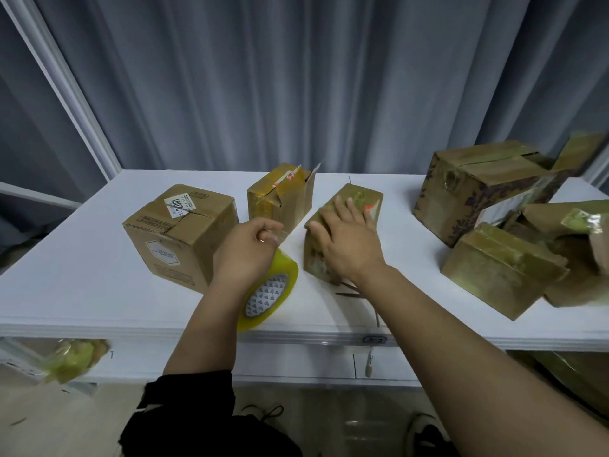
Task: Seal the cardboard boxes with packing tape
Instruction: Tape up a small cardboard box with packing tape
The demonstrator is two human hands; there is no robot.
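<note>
Our R hand (346,240) lies flat, fingers straight, on the small box (361,197) mid tabletop (82,275). L hand (245,250) pinches loose end of tape roll (275,293), which sits under our wrist nr front edge.

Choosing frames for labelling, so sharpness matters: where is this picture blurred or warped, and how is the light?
Head view: motion blur smears the far-right boxes and lower-left bundle; the labelled box, tape roll, left hand and right hand are fairly sharp. Head view: wide-angle distortion bows the table edge. Head view: soft light, faint shadows, no harsh glare.
</note>
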